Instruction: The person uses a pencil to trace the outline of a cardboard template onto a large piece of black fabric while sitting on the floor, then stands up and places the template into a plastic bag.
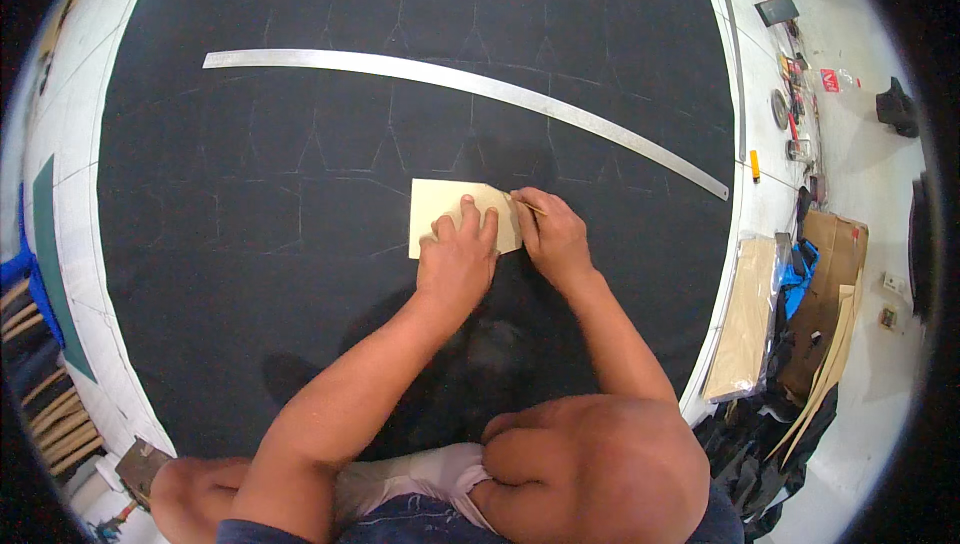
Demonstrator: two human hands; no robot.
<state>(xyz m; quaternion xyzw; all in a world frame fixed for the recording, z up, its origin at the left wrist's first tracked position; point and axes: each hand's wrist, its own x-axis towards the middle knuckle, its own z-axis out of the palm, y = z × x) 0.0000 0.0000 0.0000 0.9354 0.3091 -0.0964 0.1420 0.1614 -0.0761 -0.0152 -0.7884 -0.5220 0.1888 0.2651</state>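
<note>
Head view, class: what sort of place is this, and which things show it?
Probably a cloth workshop: a line-marked dark cloth is spread wide, a long metal ruler lies on it, and the left hand rests on a cream card.

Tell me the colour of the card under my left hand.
The card is pale cream-yellow, seen best in the head view.

Black cloth [210,324] crossed by thin whitish lines [355,179], a plain cream card [437,199], a silvery ruler [470,83], a white counter [80,144] with dark lines, a dark green mat [55,264]
</note>
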